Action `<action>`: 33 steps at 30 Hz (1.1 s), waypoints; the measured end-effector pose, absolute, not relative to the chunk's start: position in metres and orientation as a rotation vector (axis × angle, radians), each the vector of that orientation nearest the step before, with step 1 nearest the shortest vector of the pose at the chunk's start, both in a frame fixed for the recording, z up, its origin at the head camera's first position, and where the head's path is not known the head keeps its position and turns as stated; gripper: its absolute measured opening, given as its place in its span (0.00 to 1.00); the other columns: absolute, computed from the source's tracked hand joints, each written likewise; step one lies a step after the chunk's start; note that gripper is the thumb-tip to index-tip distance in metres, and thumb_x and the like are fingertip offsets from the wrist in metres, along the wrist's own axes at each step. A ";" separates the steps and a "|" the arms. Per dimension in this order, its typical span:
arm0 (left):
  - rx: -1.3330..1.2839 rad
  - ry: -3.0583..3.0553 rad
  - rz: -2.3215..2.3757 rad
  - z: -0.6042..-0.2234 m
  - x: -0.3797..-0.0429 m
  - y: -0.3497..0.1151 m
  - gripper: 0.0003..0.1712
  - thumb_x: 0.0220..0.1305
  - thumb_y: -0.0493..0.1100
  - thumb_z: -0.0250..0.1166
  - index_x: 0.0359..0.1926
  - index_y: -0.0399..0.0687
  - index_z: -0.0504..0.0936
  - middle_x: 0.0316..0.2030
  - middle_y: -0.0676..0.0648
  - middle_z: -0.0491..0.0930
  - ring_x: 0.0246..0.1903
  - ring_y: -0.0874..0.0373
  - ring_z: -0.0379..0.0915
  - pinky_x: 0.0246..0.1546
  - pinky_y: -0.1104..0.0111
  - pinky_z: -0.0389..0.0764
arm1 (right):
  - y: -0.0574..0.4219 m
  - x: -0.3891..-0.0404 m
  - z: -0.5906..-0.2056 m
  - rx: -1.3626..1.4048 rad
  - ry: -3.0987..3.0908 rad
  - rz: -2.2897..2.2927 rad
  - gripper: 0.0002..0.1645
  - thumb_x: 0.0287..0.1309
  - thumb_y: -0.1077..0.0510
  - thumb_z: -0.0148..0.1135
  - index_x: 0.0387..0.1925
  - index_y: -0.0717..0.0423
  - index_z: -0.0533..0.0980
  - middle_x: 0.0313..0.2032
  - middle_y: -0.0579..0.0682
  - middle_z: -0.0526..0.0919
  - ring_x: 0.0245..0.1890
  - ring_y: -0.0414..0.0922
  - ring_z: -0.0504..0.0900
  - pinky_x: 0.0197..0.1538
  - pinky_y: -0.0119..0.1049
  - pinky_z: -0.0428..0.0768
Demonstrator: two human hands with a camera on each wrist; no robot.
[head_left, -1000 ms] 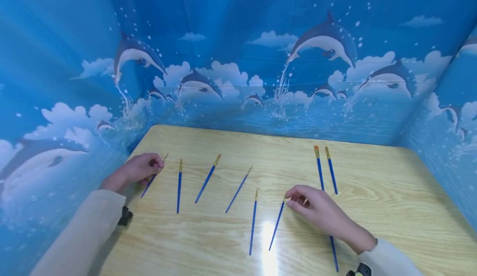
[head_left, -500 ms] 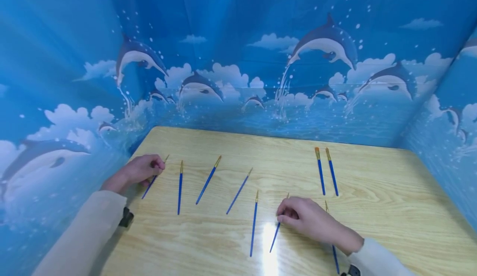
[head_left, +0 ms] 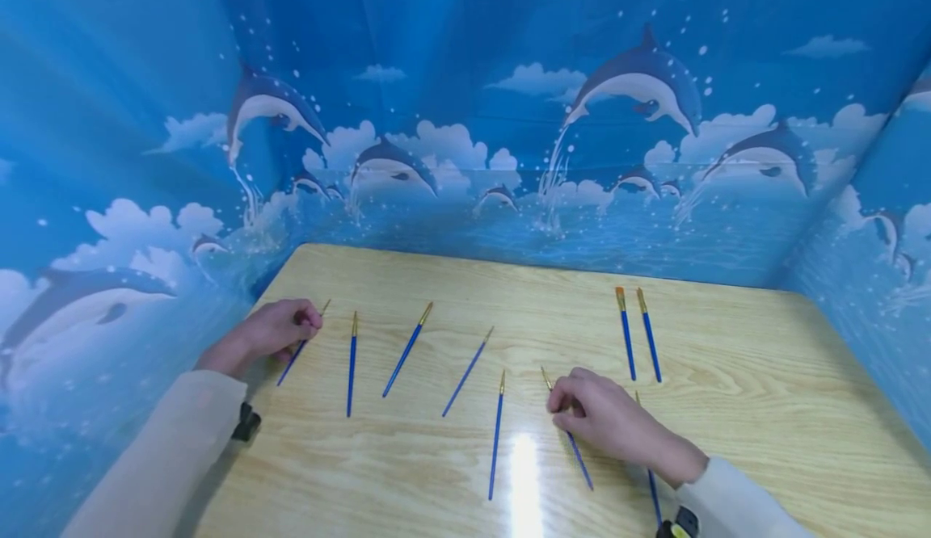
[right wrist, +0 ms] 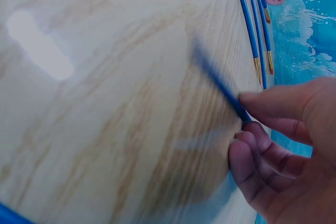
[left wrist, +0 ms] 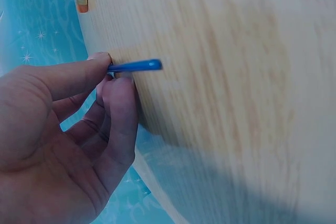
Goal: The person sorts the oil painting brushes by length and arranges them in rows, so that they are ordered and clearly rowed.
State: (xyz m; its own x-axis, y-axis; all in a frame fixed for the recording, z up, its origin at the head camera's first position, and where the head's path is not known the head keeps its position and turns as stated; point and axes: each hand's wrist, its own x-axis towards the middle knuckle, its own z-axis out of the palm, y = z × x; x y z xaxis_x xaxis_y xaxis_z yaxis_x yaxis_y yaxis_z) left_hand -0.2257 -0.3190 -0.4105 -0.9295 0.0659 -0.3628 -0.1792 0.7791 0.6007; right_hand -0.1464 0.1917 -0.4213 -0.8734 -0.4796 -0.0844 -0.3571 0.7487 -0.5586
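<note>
At the table's left side, my left hand [head_left: 272,329] pinches a thin blue paintbrush [head_left: 291,363] between thumb and fingers. In the left wrist view the blue handle end [left wrist: 135,66] sticks out past the fingertips. My right hand [head_left: 618,417] pinches another blue paintbrush [head_left: 580,461] right of centre, its bristle tip toward the upper left and its handle toward the lower right. That handle is blurred in the right wrist view, where the thumb and fingertips meet on the brush [right wrist: 220,80]. The fingers hide the middle of both brushes.
Between the hands several paintbrushes lie apart in a row, one [head_left: 496,441] nearest my right hand. A flat orange-tipped brush [head_left: 626,336] and a second brush [head_left: 650,336] lie at the back right. Another brush [head_left: 655,493] runs partly under my right wrist. A dolphin-print curtain [head_left: 465,118] surrounds the wooden table [head_left: 785,409].
My right hand has slid along its paintbrush and turned it: the handle end swung from lower left to lower right, the tip to the left. The left hand stays put.
</note>
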 end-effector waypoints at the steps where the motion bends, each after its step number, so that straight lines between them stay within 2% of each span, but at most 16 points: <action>1: -0.087 2.607 0.932 -0.411 -0.226 -0.319 0.06 0.85 0.40 0.57 0.53 0.44 0.78 0.41 0.43 0.75 0.35 0.51 0.74 0.35 0.61 0.82 | 0.191 -0.147 -0.422 -0.657 2.731 -0.804 0.09 0.66 0.62 0.75 0.38 0.44 0.84 0.36 0.39 0.79 0.34 0.33 0.74 0.36 0.29 0.77; 8: -0.104 2.601 0.939 -0.414 -0.228 -0.321 0.06 0.84 0.40 0.58 0.53 0.45 0.78 0.42 0.43 0.76 0.37 0.51 0.74 0.36 0.62 0.82 | 0.188 -0.151 -0.425 -0.630 2.779 -0.832 0.11 0.66 0.67 0.72 0.41 0.47 0.83 0.36 0.39 0.82 0.35 0.33 0.77 0.38 0.30 0.79; 16: -0.072 2.597 0.966 -0.411 -0.225 -0.321 0.07 0.85 0.41 0.58 0.53 0.43 0.78 0.42 0.43 0.76 0.38 0.51 0.73 0.36 0.61 0.81 | 0.186 -0.154 -0.427 -0.569 2.857 -0.822 0.12 0.64 0.67 0.73 0.44 0.49 0.84 0.36 0.39 0.85 0.37 0.33 0.81 0.41 0.30 0.82; 22: -0.076 2.592 0.964 -0.410 -0.225 -0.321 0.06 0.84 0.40 0.58 0.53 0.43 0.78 0.41 0.43 0.76 0.38 0.51 0.73 0.35 0.61 0.82 | 0.187 -0.157 -0.428 -0.544 2.881 -0.815 0.13 0.64 0.69 0.72 0.43 0.48 0.85 0.36 0.39 0.85 0.36 0.33 0.80 0.41 0.30 0.82; 27: -0.076 2.590 0.958 -0.409 -0.226 -0.321 0.06 0.84 0.40 0.58 0.53 0.43 0.78 0.41 0.43 0.76 0.38 0.51 0.73 0.36 0.61 0.82 | 0.192 -0.155 -0.427 -0.533 2.861 -0.848 0.10 0.64 0.64 0.75 0.43 0.49 0.86 0.36 0.39 0.84 0.35 0.33 0.79 0.39 0.29 0.81; 33: -0.085 2.592 0.960 -0.412 -0.226 -0.321 0.07 0.84 0.41 0.58 0.54 0.44 0.78 0.42 0.43 0.76 0.40 0.51 0.74 0.37 0.61 0.82 | 0.200 -0.154 -0.427 -0.496 2.868 -0.818 0.07 0.64 0.62 0.78 0.37 0.46 0.86 0.33 0.39 0.82 0.32 0.34 0.77 0.36 0.29 0.79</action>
State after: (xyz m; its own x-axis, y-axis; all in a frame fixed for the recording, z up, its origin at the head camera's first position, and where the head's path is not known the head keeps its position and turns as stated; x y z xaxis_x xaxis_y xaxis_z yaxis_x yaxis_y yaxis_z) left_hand -0.2265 -0.3214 -0.4122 -0.9282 0.0722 -0.3649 -0.1830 0.7655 0.6168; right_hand -0.1541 0.2004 -0.4267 -0.9395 -0.3417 -0.0233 -0.2780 0.8005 -0.5310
